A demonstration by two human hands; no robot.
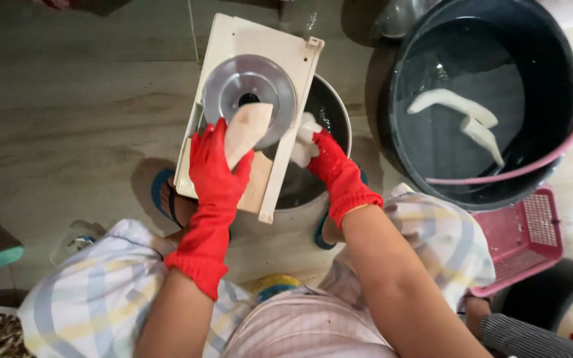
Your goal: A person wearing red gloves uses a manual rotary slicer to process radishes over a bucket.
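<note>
Our left hand [217, 169] presses a pale slice [247, 129] onto the slicer board [260, 46] (steel disc [250, 86]); our right hand [329, 162] grips white pieces [303, 142] beside the water tub [479, 99].

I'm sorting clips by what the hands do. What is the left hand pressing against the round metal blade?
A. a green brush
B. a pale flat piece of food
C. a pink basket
B: the red-gloved left hand pushes a pale flat piece onto the round metal blade of the slicer board.

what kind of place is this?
Likely a home or small workshop floor for food prep: a person squats on tiled floor, pressing a pale piece on a disc slicer beside a water bucket.
</note>
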